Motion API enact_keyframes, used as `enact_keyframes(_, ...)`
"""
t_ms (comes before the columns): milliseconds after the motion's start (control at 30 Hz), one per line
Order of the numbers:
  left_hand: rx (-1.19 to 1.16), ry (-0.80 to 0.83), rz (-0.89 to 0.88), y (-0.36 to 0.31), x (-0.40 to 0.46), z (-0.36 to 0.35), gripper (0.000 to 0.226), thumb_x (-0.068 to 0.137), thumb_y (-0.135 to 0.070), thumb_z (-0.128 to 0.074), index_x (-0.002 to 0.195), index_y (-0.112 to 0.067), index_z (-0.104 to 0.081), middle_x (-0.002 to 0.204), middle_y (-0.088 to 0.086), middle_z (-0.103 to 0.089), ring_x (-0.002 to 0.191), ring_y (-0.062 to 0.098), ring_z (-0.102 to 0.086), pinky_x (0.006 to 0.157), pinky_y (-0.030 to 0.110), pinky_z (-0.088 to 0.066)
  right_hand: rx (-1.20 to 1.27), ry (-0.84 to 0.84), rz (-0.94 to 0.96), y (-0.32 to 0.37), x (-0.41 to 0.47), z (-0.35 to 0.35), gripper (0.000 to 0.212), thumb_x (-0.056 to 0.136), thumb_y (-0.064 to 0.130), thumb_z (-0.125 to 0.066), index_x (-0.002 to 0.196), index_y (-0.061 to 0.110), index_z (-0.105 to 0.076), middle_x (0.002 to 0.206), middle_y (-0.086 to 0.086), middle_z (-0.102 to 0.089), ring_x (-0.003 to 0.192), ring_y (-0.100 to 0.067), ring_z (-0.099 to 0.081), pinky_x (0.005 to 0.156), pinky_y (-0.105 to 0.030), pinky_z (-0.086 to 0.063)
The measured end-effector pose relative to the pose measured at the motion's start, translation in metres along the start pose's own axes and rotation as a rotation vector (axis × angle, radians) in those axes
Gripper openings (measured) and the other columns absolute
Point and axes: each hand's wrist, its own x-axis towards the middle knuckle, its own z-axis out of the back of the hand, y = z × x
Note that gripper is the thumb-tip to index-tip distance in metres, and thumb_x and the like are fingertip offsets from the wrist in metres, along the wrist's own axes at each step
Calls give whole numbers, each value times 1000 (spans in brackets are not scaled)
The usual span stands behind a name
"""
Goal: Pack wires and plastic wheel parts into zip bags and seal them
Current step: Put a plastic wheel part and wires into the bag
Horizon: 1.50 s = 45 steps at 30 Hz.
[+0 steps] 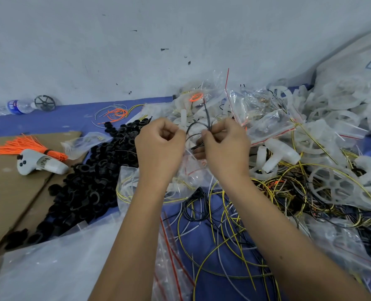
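Bare blue tabletop lies open at far left, while black rings crowd the left, wires tangle near, and bags and white wheels heap the right.

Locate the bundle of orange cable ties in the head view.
The bundle of orange cable ties lies at the left, on the brown cardboard, fanned out just behind the white controller and left of the heap of black plastic rings.

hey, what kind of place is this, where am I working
Probably a small workshop or home packing spot set up on the floor: heaps of white plastic wheels, a pile of black rings and loose wires lie on a blue mat against a bare wall.
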Motion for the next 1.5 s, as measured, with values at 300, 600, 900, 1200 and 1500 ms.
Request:
enact_keyframes(300,6,-190,-93,2,0,-3,9,83,-12,-70,74,-12,-67,64,-5,-65,60,9,-60,63,21,-46,-104,792,-22,8,-7,5,15,79,-3,-69,69,7,-67,62,-15,-68,59,-16,-56,57,-32,-43)
enact_keyframes(600,-94,125,-199,-24,-19,-23,20,79,-1,-71,67,-15,-64,59,-10,-56,56,4,-51,58,17,-42,-281,632,213,-3,-9,-3,38,96,4,-44,82,15,-78,81,-1,-65,75,-13,-60,70,-27,-50)
enact_keyframes(900,-104,64,-166,-19,-28,-36,19,79,-3,-72,66,-14,-64,61,-1,-61,60,15,-57,55,19,-45,-297,820,-158,3,0,20,45,87,-15,-60,130,-7,-56,127,-18,-63,97,0,-42,68,11,-26)
enact_keyframes(1200,-37,70,-246,-16,-32,-40,17,79,-10,-68,65,-15,-60,53,-11,-53,52,5,-50,57,21,-43,-338,985,-157,-10,-17,25,46,85,-28,-43,61,8,-56,60,3,-59,50,6,-53,51,-3,-40)
enact_keyframes(1500,-33,-29,-145,3,-29,-47,17,81,-19,-69,68,-21,-60,60,-8,-58,60,8,-56,58,21,-44,-10,754,99,-15,-13,14,43,95,-20,-43,105,20,-55,88,13,-68,82,9,-62,75,-11,-51)
